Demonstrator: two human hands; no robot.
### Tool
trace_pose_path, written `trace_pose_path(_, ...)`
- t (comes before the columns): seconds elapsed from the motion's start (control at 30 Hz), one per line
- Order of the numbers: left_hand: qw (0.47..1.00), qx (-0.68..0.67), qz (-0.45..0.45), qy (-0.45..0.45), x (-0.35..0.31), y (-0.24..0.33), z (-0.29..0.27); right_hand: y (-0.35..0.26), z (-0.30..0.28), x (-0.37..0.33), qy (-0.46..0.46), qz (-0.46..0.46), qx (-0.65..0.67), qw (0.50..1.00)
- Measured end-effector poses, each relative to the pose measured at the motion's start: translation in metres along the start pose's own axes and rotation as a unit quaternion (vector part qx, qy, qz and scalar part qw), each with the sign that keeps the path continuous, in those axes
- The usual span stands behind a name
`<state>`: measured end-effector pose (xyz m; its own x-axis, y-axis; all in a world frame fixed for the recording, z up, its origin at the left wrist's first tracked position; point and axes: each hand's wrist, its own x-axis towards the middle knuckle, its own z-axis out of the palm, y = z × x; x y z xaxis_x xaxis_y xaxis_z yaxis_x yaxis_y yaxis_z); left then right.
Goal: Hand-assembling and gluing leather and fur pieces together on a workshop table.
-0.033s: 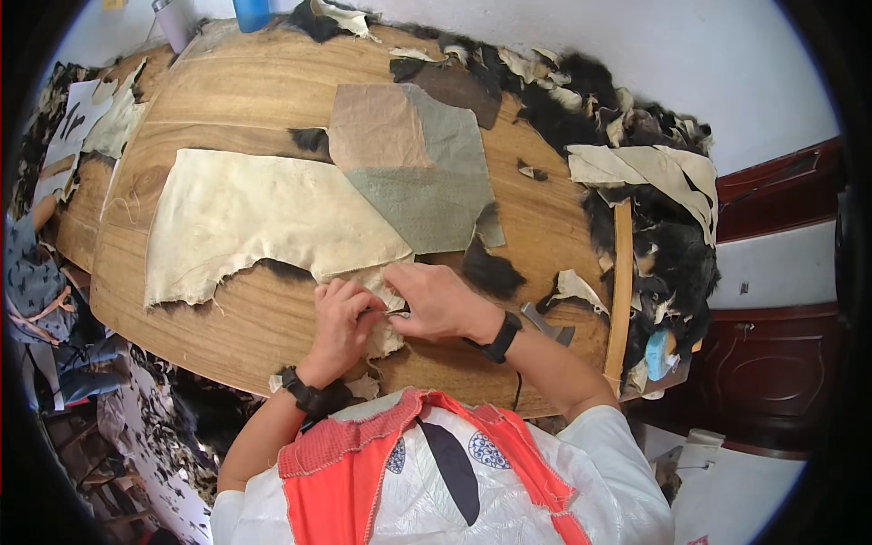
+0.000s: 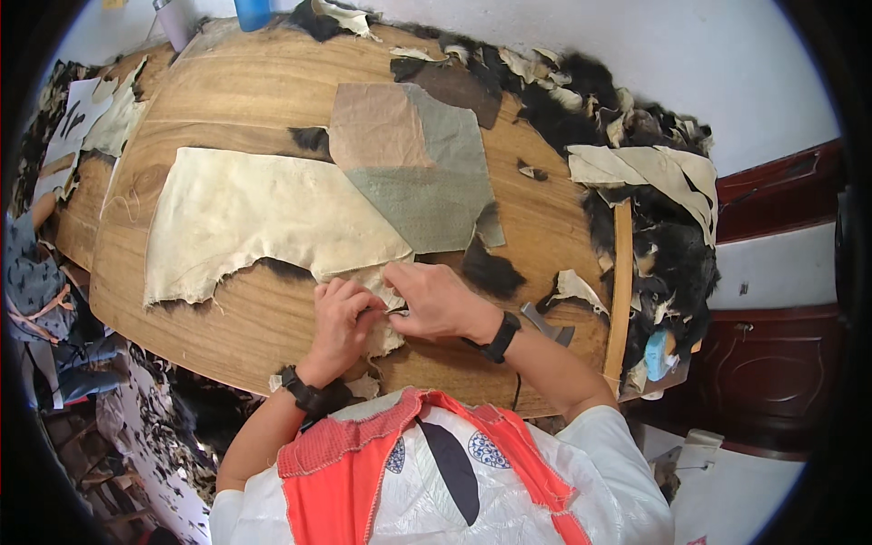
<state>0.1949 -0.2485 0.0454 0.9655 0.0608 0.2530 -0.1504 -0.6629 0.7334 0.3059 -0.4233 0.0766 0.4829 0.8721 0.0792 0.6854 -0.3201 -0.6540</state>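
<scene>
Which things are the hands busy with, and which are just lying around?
Busy with:
left hand
right hand
cream hide, pinched at its ragged edge
small dark tool

Lying around:
tan and grey patches
black fur heap
wooden stick
blue cup

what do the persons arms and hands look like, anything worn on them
Both hands are bare, without gloves. The left hand has a dark, chunky strap or band at its wrist. The right hand has a black wristband like a watch. The forearms are bare, with white short sleeves near the shoulders.
</scene>
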Motion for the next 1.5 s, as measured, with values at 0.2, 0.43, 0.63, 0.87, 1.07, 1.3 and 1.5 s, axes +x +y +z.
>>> trace_pose_path(0.2,1.0,-0.018,-0.005,-0.013,-0.001,-0.004,0.001,-0.002,0.009,0.003,-0.012,0.03,-0.02,0.999)
trace_pose_path(0.43,1.0,-0.015,-0.022,0.008,-0.002,-0.007,0.004,-0.009,0.015,-0.005,-0.007,-0.055,-0.043,0.998)
trace_pose_path(0.63,1.0,-0.003,-0.012,0.028,-0.004,-0.011,0.009,-0.018,0.012,-0.013,0.077,-0.171,-0.194,0.963)
trace_pose_path(0.87,1.0,-0.015,-0.023,0.006,-0.005,-0.007,0.005,-0.059,0.012,-0.039,0.132,-0.265,-0.142,0.945)
trace_pose_path(1.07,1.0,-0.019,-0.006,-0.009,-0.001,0.003,0.0,-0.075,-0.015,-0.124,-0.098,0.153,0.465,0.867)
trace_pose_path(1.3,0.999,-0.015,-0.038,-0.011,-0.009,0.0,0.001,-0.026,-0.1,-0.262,0.339,0.385,0.199,0.835)
trace_pose_path(1.5,0.999,0.014,-0.032,-0.011,-0.007,0.008,0.002,-0.039,-0.058,-0.226,0.274,0.363,-0.051,0.889)
